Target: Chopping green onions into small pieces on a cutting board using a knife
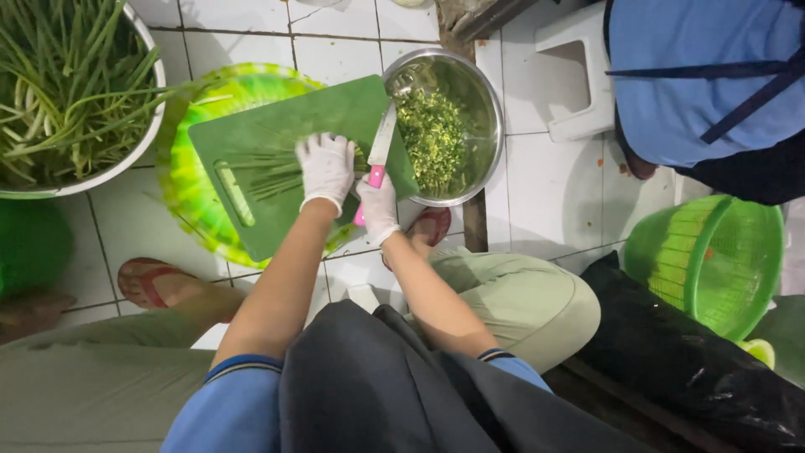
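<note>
Gripping a pink-handled knife (379, 151), right hand (377, 205) cut; left hand (326, 168) pressed flat on green stalks (267, 172) atop cutting board (277, 126), beside steel bowl (486, 101).

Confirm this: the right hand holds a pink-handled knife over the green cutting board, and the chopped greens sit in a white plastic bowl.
Wrong on the bowl. In the head view the chopped greens sit in a steel bowl. The right hand does hold the pink-handled knife over the green cutting board.
</note>
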